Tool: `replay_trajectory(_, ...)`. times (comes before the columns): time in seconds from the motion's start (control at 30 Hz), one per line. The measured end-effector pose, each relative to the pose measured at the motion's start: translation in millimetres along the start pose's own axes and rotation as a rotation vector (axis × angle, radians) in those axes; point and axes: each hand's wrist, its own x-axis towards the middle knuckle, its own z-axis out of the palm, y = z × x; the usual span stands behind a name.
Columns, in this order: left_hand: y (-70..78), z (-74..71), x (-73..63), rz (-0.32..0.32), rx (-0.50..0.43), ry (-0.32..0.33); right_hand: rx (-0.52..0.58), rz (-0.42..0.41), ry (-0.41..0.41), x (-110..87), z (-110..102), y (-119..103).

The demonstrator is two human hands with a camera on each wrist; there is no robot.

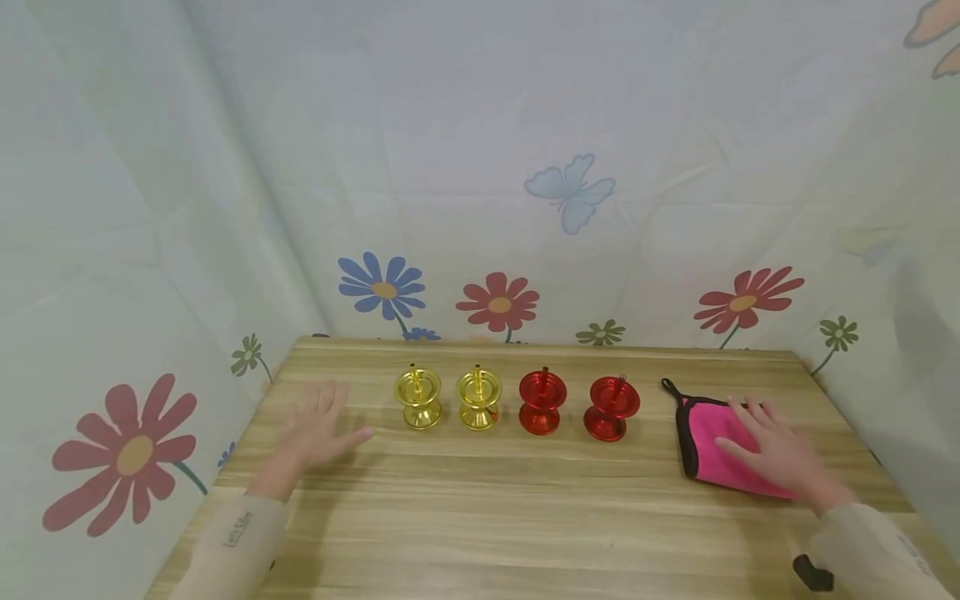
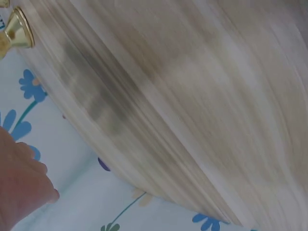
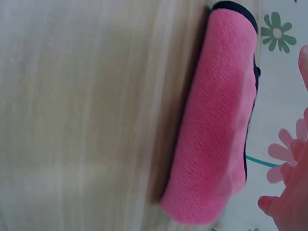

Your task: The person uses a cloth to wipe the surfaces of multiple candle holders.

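Fingers spread, my left hand is over the left part of the table, holding nothing. Nearest to it is a gold cup-shaped holder with a short upright stem in its dish. A second gold holder and two red ones continue the row to the right. My right hand, also with spread fingers, is above a folded pink cloth with black edging and a loop. In the right wrist view a gap shows between hand and cloth. A gold base shows in the left wrist view.
The wood-grain table ends at a white curtain printed with flowers and a butterfly, which also hangs along the left and right sides. A small black object is beside the right sleeve at the bottom.
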Motion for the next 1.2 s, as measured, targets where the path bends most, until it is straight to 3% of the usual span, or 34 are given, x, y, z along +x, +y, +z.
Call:
replay_trajectory(0.27, 19.3, 13.1, 11.5, 0.054, -0.087, 0.082, 0.085, 0.004, -0.018, -2.4, 12.4, -8.9)
replay_trajectory(0.57, 38.6, 21.3, 21.2, 0.073, -0.182, 0.127, 0.122, 0.035, -0.035, 0.2, 23.8, -12.1)
replay_trajectory(0.97, 60.0, 29.6, 35.8, 0.013, -0.327, 0.178, 0.133, -0.016, 0.000, -1.5, 38.0, -6.6)
replay_trajectory(1.2, 66.3, 35.3, 43.4, -0.012, -0.411, 0.178, 0.188, -0.006, -0.054, -3.5, 38.6, -8.8)
